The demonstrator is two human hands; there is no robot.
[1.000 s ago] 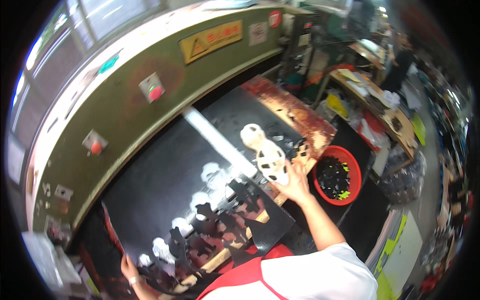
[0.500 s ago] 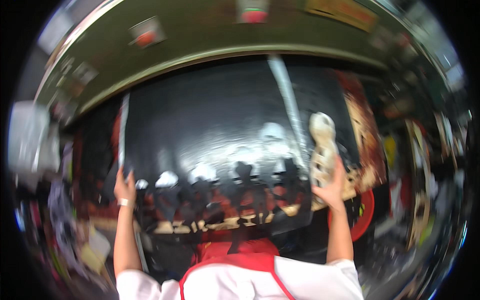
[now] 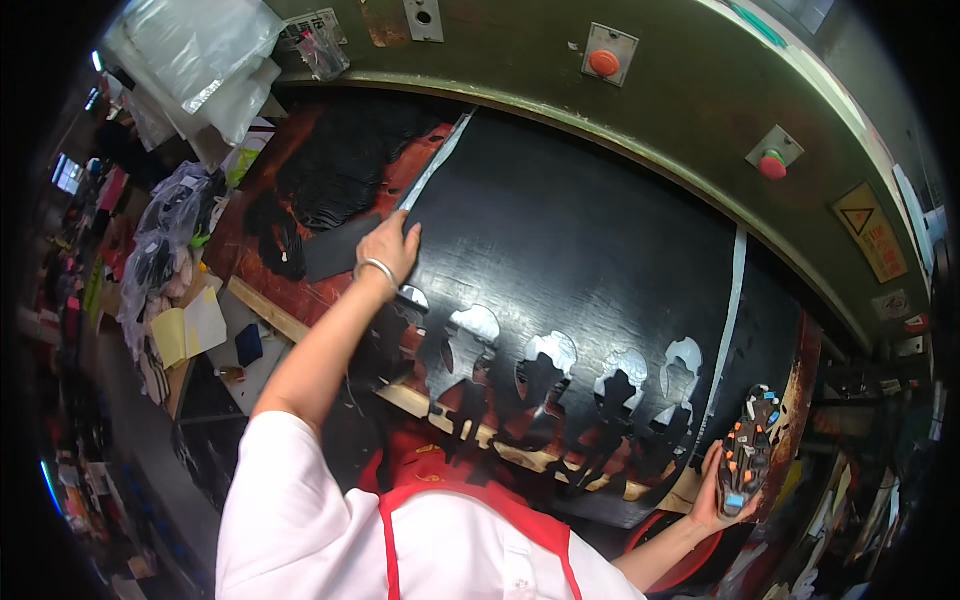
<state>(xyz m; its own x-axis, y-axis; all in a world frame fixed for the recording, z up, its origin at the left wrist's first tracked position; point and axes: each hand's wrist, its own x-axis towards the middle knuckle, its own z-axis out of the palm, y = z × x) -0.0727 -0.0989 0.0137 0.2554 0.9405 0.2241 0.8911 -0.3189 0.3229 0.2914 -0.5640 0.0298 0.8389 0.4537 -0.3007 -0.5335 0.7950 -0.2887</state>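
My left hand (image 3: pixel 388 248), with a bangle at the wrist, grips the left edge of a black sheet (image 3: pixel 580 240), beside a pale strip (image 3: pixel 440 165) along that edge. The sheet lies across a worn red board. Sole-shaped cut-outs line its near edge, with shiny silvery patches (image 3: pixel 475 322) around them. My right hand (image 3: pixel 710 502) is closed around a shoe-sole-shaped cutting die (image 3: pixel 748 450) at the sheet's near right corner. The die's dark upper side carries orange and blue bits. Some fingers are hidden under it.
A green machine beam (image 3: pixel 680 90) spans the far side, bearing a red button (image 3: pixel 603 63) and a red-green knob (image 3: pixel 772 166). Black cut pieces (image 3: pixel 350 160) are piled at the far left. Clear plastic bags (image 3: pixel 200 60) hang beyond them. A red tub (image 3: pixel 690 572) stands below my right forearm.
The view has swung leftward and tilted. The die in my right hand now shows its dark, orange-dotted side instead of its cream side. My left hand remains at the sheet's left edge.
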